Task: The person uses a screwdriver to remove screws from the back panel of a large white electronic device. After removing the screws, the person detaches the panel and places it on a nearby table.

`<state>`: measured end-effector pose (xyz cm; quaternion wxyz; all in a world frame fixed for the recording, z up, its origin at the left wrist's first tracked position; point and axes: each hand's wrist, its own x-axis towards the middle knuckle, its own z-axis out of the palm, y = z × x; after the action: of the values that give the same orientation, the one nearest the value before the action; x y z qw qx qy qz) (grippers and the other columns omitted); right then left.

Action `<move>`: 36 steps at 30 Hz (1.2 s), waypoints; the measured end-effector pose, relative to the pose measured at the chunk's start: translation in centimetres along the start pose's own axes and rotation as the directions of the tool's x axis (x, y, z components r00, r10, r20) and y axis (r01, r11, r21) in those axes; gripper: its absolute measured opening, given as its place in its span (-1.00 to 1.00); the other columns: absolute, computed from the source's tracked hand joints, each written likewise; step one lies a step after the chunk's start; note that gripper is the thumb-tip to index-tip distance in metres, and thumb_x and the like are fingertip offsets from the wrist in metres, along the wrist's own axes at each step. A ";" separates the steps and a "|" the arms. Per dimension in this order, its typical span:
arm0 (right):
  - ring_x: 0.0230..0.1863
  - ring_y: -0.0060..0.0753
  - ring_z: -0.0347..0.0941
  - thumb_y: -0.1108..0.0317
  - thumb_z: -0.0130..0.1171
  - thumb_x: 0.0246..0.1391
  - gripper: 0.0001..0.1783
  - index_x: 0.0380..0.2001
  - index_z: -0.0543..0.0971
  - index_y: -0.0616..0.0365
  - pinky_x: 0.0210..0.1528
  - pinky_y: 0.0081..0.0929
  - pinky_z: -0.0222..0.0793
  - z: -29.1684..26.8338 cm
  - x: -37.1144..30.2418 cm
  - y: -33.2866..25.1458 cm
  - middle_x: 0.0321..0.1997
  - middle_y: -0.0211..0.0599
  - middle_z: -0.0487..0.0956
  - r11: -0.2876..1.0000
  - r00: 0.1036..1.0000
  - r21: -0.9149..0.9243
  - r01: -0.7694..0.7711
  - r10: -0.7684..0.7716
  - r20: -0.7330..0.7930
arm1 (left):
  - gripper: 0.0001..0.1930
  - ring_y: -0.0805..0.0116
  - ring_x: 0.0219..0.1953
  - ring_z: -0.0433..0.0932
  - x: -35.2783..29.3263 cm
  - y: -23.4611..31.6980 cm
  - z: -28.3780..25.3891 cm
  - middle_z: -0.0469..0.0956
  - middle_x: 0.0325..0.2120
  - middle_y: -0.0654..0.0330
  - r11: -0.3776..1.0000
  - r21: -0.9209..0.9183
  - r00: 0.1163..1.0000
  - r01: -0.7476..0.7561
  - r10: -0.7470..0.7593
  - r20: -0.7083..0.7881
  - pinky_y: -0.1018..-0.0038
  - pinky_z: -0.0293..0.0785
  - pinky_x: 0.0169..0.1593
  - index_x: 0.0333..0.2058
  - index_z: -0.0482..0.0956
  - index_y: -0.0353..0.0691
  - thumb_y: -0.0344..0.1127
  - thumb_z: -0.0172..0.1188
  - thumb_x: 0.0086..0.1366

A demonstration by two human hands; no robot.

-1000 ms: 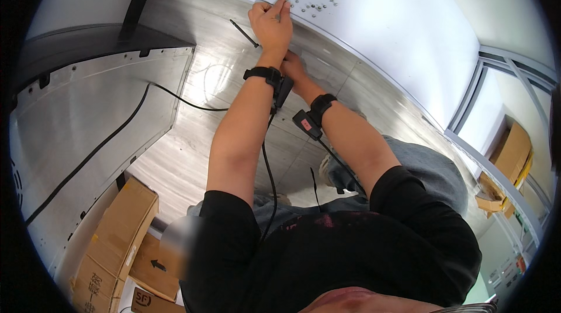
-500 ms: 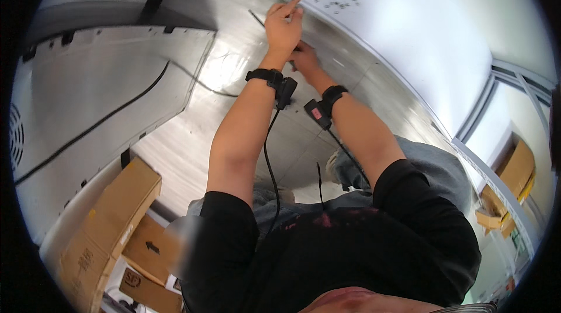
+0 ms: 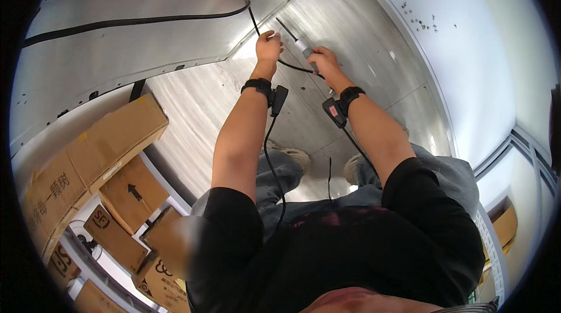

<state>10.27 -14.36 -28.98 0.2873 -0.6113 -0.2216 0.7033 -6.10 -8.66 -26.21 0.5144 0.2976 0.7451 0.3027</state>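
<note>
We see a pair of bare hands at work above a grey floor (image 3: 198,100), close to the edge of a metal case (image 3: 175,44). The right hand (image 3: 327,62) has its grip closed around the handle of a screwdriver (image 3: 301,46), which slants up and to the left, its dark shaft passing just beside the left hand (image 3: 269,47). The left hand's fingers are curled; we cannot tell whether that grip pinches anything. The screwdriver's tip lies near the case's edge, though we cannot say whether they touch. A black cable (image 3: 128,23) crosses the case, drops behind the left hand and reappears beside the right. Small screws (image 3: 419,21) lie scattered on a white tabletop (image 3: 485,62), well apart from both hands. To handle the tool well, we would judge, the right grip should be firm on the handle without squeezing hard, with the wrist in line with the shaft. We would also want the left fingers clear of the tip and the cable out of the tool's path, so that neither snags.
</note>
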 end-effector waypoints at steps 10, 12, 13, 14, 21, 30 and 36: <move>-0.41 -0.45 0.39 0.33 0.16 -0.09 -0.52 -0.03 0.47 0.26 -0.48 -0.48 0.36 -1.1 0.7 0.9 -0.24 -0.28 0.47 0.999 0.998 -0.047 0.004 -0.001 0.060 | -0.63 0.40 -0.30 0.50 1.8 -0.4 1.9 0.53 -0.21 0.18 0.952 -0.233 0.949 0.196 -0.124 0.291 0.47 0.50 -0.16 0.13 0.23 -0.32 -0.34 -0.15 0.40; -0.44 -0.44 0.40 0.31 0.14 -0.01 -0.52 0.01 0.43 0.26 -0.48 -0.49 0.37 -1.1 0.6 0.6 -0.21 -0.28 0.46 1.000 0.999 0.000 -0.002 0.002 0.044 | -0.69 0.40 -0.33 0.50 2.7 0.0 2.5 0.55 -0.28 0.23 0.933 -0.275 0.957 0.230 -0.165 0.240 0.46 0.50 -0.19 0.08 0.29 -0.22 -0.34 -0.17 0.41; -0.47 -0.44 0.40 0.29 0.13 0.03 -0.53 0.02 0.42 0.26 -0.48 -0.50 0.37 -0.8 0.3 0.3 -0.20 -0.28 0.45 0.999 1.000 0.049 -0.003 0.002 0.024 | -0.71 0.40 -0.34 0.50 3.5 -0.2 2.5 0.55 -0.29 0.23 0.927 -0.290 0.959 0.237 -0.176 0.221 0.45 0.50 -0.20 0.06 0.31 -0.20 -0.34 -0.17 0.41; -0.49 -0.45 0.40 0.27 0.11 0.07 -0.54 0.02 0.41 0.25 -0.48 -0.51 0.37 -0.6 0.3 0.1 -0.19 -0.28 0.45 0.995 1.000 0.097 -0.004 0.003 0.004 | -0.73 0.40 -0.34 0.50 4.3 -0.3 2.6 0.55 -0.31 0.24 0.920 -0.306 0.961 0.244 -0.188 0.203 0.45 0.50 -0.21 0.03 0.33 -0.18 -0.33 -0.16 0.41; -0.48 -0.52 0.39 0.13 0.02 0.19 -0.53 0.06 0.33 0.20 -0.48 -0.54 0.40 0.6 0.6 0.6 -0.20 -0.25 0.43 0.981 0.994 0.168 -0.102 0.105 -0.011 | -0.87 0.41 -0.46 0.53 7.2 -0.1 2.5 0.55 -0.41 0.23 0.875 -0.406 0.965 0.263 -0.229 0.130 0.48 0.49 -0.38 -0.15 0.37 -0.14 -0.37 -0.04 0.35; -0.59 -0.60 0.31 0.05 -0.06 0.23 -0.56 -0.01 0.36 0.16 -0.53 -0.56 0.35 0.8 0.5 0.3 -0.30 -0.33 0.51 0.975 0.992 0.181 -0.128 0.129 0.007 | -0.85 0.43 -0.57 0.50 7.8 -0.8 2.6 0.57 -0.46 0.22 0.868 -0.442 0.971 0.227 -0.235 0.038 0.54 0.46 -0.53 -0.14 0.38 -0.11 -0.41 0.03 0.31; -0.63 -0.59 0.26 0.04 -0.09 0.25 -0.57 -0.03 0.36 0.16 -0.58 -0.54 0.31 0.8 1.0 1.0 -0.32 -0.29 0.51 0.961 0.992 0.244 -0.129 0.120 0.048 | -0.84 0.43 -0.61 0.48 8.3 -1.3 1.9 0.57 -0.48 0.19 0.849 -0.486 0.978 0.206 -0.194 0.076 0.56 0.43 -0.57 -0.15 0.39 -0.12 -0.43 0.05 0.30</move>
<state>9.26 -14.40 -30.22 0.3125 -0.5718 -0.0984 0.7521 -6.92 -2.96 -32.55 0.6107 0.0816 0.6642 0.4233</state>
